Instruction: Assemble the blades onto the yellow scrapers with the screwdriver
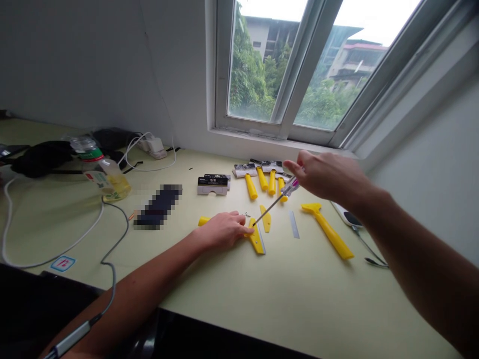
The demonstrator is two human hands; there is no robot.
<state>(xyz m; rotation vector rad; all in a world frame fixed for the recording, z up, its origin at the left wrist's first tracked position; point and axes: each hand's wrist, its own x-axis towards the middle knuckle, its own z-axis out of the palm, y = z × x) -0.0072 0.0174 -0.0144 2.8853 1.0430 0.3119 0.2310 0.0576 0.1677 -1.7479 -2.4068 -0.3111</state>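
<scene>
My left hand (226,230) is closed around a yellow scraper (257,243) lying on the table, with a metal blade edge showing along its head. In my right hand (325,174) is a screwdriver (292,186) with a clear and purple handle. Its shaft slants down to the left, and the tip meets the scraper's head near my left fingertips. Beside the head lie a loose yellow cover plate (266,219) and a bare blade (294,225). Small screws (247,215) rest just behind my left hand. Another yellow scraper (331,232) lies to the right.
Several yellow handles (250,187) with black-and-white packaging lie toward the window. A black-and-white card box (212,185) stands left of them. Farther left are a pixelated dark object (159,207), a drink bottle (103,172) and cables. A white device (348,215) with a cable lies right.
</scene>
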